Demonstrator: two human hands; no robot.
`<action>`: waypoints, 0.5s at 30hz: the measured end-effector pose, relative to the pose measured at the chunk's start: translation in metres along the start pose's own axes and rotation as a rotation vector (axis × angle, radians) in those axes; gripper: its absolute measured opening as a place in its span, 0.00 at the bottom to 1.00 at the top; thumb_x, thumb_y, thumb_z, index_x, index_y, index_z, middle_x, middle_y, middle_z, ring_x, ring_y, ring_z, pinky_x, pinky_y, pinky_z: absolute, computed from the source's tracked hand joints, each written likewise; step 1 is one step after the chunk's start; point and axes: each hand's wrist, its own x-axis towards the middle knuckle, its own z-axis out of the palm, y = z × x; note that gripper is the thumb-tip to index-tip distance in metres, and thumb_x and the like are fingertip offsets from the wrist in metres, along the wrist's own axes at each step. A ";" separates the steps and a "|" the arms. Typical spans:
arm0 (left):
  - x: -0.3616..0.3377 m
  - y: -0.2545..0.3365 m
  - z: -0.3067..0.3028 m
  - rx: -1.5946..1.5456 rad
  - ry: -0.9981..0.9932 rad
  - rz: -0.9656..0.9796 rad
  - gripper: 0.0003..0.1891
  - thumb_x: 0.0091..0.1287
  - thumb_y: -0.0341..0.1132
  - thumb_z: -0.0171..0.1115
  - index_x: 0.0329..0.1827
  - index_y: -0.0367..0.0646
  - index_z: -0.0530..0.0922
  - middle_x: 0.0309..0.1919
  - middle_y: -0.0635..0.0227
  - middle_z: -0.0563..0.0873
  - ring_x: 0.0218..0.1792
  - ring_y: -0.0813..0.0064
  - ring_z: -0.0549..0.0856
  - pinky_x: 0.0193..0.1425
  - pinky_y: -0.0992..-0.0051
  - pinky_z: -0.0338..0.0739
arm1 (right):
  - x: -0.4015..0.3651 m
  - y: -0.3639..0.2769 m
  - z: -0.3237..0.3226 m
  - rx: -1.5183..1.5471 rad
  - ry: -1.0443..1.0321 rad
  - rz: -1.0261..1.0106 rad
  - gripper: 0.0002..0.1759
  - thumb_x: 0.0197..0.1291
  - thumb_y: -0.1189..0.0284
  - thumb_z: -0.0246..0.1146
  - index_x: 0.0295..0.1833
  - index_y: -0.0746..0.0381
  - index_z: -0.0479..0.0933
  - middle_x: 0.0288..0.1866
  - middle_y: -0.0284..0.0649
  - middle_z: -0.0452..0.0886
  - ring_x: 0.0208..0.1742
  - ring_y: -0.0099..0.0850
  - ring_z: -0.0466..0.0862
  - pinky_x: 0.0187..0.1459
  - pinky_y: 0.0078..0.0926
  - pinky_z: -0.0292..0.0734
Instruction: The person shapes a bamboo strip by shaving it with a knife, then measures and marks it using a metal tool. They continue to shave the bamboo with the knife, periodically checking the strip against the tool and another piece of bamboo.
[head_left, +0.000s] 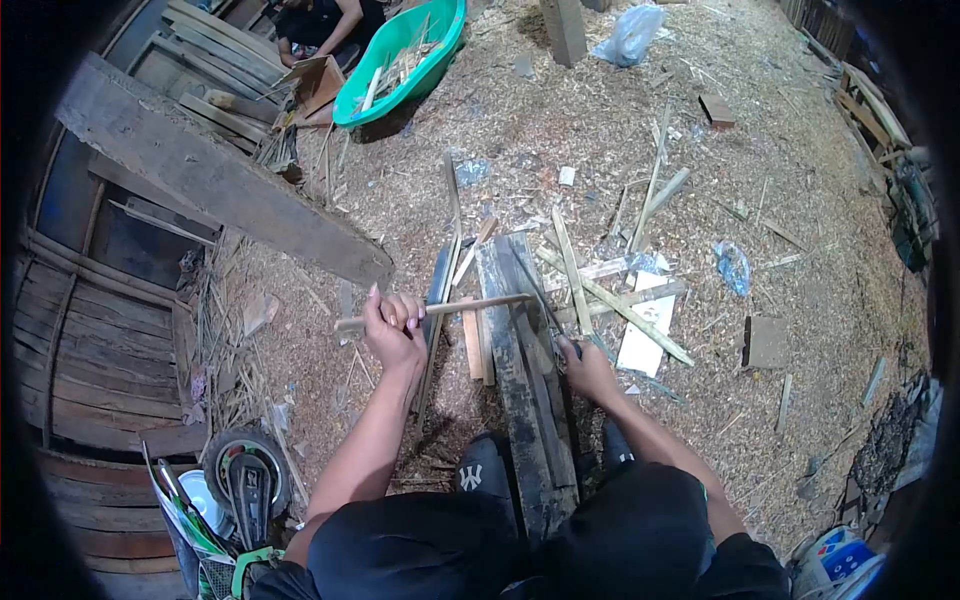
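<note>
My left hand [397, 327] is closed round a thin wooden stick [470, 306], which lies crosswise with its right end over a dark wooden beam [520, 400]. The beam runs between my legs. Right of it, my right hand [586, 363] grips the dark handle of a long thin blade [535, 285], which slants up and left over the beam, close to the stick's right end. Narrow wood strips [472, 340] lie along the beam's left side.
Wood strips and a white board [645, 335] lie on the shavings to the right. A thick post [230, 180] slants in from the upper left. Beyond are a green tub [425, 75] and another person [330, 25]. A wheel [248, 470] is at lower left.
</note>
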 end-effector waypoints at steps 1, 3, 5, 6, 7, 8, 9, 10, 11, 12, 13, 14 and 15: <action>0.002 0.002 0.010 0.023 0.027 0.026 0.26 0.77 0.44 0.46 0.16 0.51 0.56 0.13 0.72 0.60 0.18 0.74 0.61 0.33 0.70 0.64 | -0.005 -0.006 -0.004 0.135 -0.015 0.057 0.33 0.74 0.49 0.53 0.37 0.72 0.79 0.24 0.58 0.79 0.31 0.50 0.83 0.38 0.47 0.76; 0.008 0.004 0.017 -0.027 -0.017 0.058 0.24 0.78 0.50 0.47 0.23 0.47 0.65 0.19 0.71 0.64 0.26 0.73 0.67 0.42 0.69 0.67 | -0.011 -0.010 -0.011 0.265 -0.026 0.114 0.33 0.74 0.49 0.53 0.37 0.73 0.79 0.21 0.55 0.76 0.28 0.47 0.81 0.37 0.46 0.75; 0.009 0.001 0.021 -0.035 0.004 0.075 0.22 0.78 0.50 0.46 0.27 0.45 0.68 0.20 0.71 0.65 0.27 0.73 0.68 0.42 0.69 0.67 | -0.012 -0.008 -0.019 0.281 0.014 0.159 0.34 0.74 0.49 0.52 0.32 0.73 0.78 0.22 0.56 0.78 0.27 0.50 0.80 0.38 0.46 0.74; 0.009 0.000 0.025 -0.040 0.029 0.094 0.21 0.78 0.50 0.45 0.32 0.43 0.70 0.22 0.70 0.66 0.29 0.73 0.69 0.42 0.69 0.67 | -0.011 -0.004 -0.020 0.277 0.021 0.158 0.34 0.74 0.49 0.52 0.32 0.73 0.78 0.22 0.56 0.78 0.27 0.50 0.80 0.38 0.46 0.74; 0.013 -0.001 0.018 -0.046 -0.086 0.124 0.22 0.79 0.52 0.44 0.45 0.39 0.73 0.26 0.69 0.70 0.33 0.72 0.72 0.46 0.68 0.70 | -0.010 0.003 -0.020 0.333 0.014 0.171 0.34 0.74 0.49 0.52 0.31 0.72 0.78 0.21 0.53 0.77 0.25 0.46 0.78 0.36 0.44 0.73; 0.014 -0.004 0.016 -0.052 -0.089 0.123 0.22 0.79 0.52 0.44 0.45 0.39 0.73 0.26 0.69 0.70 0.33 0.72 0.72 0.46 0.68 0.70 | -0.010 0.009 -0.017 0.389 0.006 0.186 0.34 0.74 0.49 0.52 0.30 0.72 0.77 0.19 0.51 0.75 0.24 0.42 0.75 0.34 0.43 0.71; 0.010 -0.002 0.026 -0.027 -0.083 0.168 0.23 0.79 0.52 0.43 0.52 0.38 0.72 0.28 0.68 0.71 0.34 0.71 0.72 0.48 0.67 0.71 | -0.010 0.009 -0.015 0.428 0.046 0.171 0.35 0.74 0.49 0.52 0.28 0.71 0.75 0.17 0.46 0.72 0.23 0.36 0.73 0.31 0.40 0.70; 0.008 -0.001 0.033 0.000 -0.075 0.213 0.25 0.79 0.52 0.42 0.59 0.36 0.71 0.30 0.67 0.72 0.36 0.71 0.73 0.51 0.66 0.72 | -0.010 0.012 -0.016 0.424 0.050 0.172 0.35 0.74 0.49 0.52 0.28 0.71 0.75 0.17 0.46 0.72 0.23 0.36 0.73 0.31 0.40 0.70; 0.011 -0.004 0.025 0.052 -0.171 0.256 0.29 0.80 0.53 0.39 0.68 0.34 0.66 0.32 0.66 0.74 0.40 0.70 0.76 0.58 0.65 0.73 | -0.010 0.015 -0.016 0.425 0.039 0.172 0.35 0.74 0.49 0.52 0.27 0.71 0.75 0.17 0.45 0.72 0.22 0.35 0.73 0.31 0.40 0.70; 0.010 -0.004 0.029 0.052 -0.172 0.255 0.29 0.80 0.53 0.39 0.68 0.34 0.66 0.32 0.66 0.74 0.40 0.70 0.76 0.58 0.65 0.73 | -0.011 0.015 -0.015 0.430 0.026 0.172 0.35 0.74 0.49 0.52 0.25 0.70 0.74 0.16 0.43 0.71 0.22 0.34 0.72 0.30 0.39 0.69; 0.009 -0.004 0.033 0.171 -0.147 0.272 0.30 0.81 0.53 0.39 0.69 0.34 0.65 0.32 0.66 0.74 0.43 0.70 0.77 0.60 0.65 0.73 | -0.011 0.015 -0.014 0.431 0.026 0.174 0.35 0.74 0.49 0.52 0.25 0.70 0.74 0.16 0.43 0.71 0.22 0.34 0.72 0.30 0.39 0.69; 0.008 -0.004 0.036 0.290 -0.122 0.290 0.30 0.82 0.53 0.39 0.70 0.33 0.65 0.33 0.66 0.75 0.46 0.70 0.79 0.62 0.64 0.73 | -0.011 0.015 -0.013 0.434 0.022 0.156 0.35 0.74 0.49 0.53 0.25 0.70 0.74 0.16 0.43 0.71 0.21 0.33 0.72 0.29 0.40 0.69; 0.009 -0.004 0.033 0.292 -0.122 0.290 0.30 0.82 0.53 0.39 0.70 0.33 0.65 0.33 0.66 0.75 0.46 0.70 0.79 0.62 0.64 0.73 | -0.011 0.014 -0.012 0.436 0.017 0.138 0.35 0.74 0.49 0.53 0.25 0.70 0.73 0.15 0.42 0.71 0.20 0.33 0.71 0.29 0.40 0.69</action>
